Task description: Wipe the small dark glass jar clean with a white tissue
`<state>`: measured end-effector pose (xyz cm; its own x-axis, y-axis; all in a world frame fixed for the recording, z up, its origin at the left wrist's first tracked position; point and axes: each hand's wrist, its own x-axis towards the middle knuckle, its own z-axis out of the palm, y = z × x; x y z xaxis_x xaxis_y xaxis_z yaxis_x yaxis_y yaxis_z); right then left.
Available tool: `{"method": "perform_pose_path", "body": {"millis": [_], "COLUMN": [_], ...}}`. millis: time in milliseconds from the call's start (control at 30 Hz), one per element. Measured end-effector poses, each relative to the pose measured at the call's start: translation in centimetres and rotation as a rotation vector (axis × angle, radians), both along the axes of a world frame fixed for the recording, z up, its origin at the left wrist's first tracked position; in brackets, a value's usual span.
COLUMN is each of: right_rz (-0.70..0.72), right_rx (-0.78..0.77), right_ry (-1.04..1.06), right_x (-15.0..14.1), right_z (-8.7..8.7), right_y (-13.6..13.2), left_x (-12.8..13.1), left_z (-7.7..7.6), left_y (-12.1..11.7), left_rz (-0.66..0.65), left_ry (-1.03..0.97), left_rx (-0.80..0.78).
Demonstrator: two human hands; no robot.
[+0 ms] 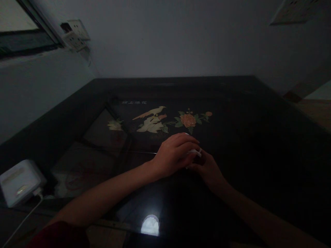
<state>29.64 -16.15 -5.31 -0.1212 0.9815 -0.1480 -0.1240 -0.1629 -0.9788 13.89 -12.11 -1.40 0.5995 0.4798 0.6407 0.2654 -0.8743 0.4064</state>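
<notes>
L hand (173,155) is curled over a small white piece (194,152), thumb side toward the R hand (210,172), whose thumb and fingertips come in at the piece's right end; both hands are low over the glossy black table (258,155), just on the near side of the bird-and-flower decoration (188,120). L fingers are bent round the white piece; R looks to be pinching its end, tho the light's too poor to be sure. Main risk, I'd judge: the piece is small & mostly covered, so a loose pinch or mistimed pull b/w the two hands could let it slip onto the tabletop, or tear it if it's thin stuff like paper. Slick surface might let a dropped bit slide. White box (23,182) w/ its cable (24,220) is well apart at near left; a wide L elbow swing could snag the cord. Hard to make out: what the white piece is, its full shape, & whether it touches the table, since L fingers hide most of it. R fingertips are partly behind L hand, R forearm is v. dark & cut off at the frame edge, L sleeve (60,236) likewise at the bottom.
</notes>
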Motion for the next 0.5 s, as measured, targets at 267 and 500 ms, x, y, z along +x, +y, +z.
{"method": "perform_pose_path", "body": {"millis": [267,500], "right_rz": [-0.041,-0.056], "right_rx": [-0.051,-0.095], "right_ry": [0.118,0.162], "right_x": [0.0,0.0], "right_z": [-0.3,-0.7], "right_y": [0.1,0.3], "left_x": [0.4,1.3], "left_z": [-1.3,-3.1], "left_y": [-0.5,0.1], "left_rz": [0.043,0.028], "left_ry": [-0.436,-0.743], "left_rx": [-0.642,-1.216]}}
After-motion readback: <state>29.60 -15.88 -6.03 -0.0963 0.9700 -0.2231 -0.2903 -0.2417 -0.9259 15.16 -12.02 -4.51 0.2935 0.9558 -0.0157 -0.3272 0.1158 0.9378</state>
